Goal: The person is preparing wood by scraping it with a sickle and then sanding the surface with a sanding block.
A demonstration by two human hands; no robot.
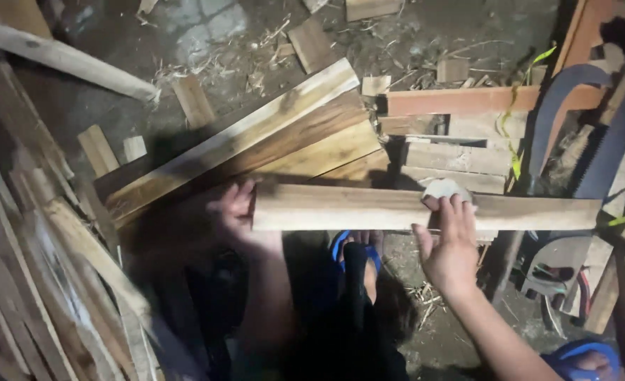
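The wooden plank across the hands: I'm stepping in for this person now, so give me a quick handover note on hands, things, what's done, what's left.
Left hand: grip on the left end of the wooden plank, holding it level.
Right hand: presses a pale folded sanding pad on the plank's top edge, right of middle.
Foot in a blue sandal sits below the plank. Saws lean at right; offcuts litter the floor.
Done: cannot tell how much is smoothed.
Left: probably the remaining length of the plank.

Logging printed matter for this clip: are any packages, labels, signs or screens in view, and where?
None in view: only bare wooden boards, offcuts and a saw around the hands.
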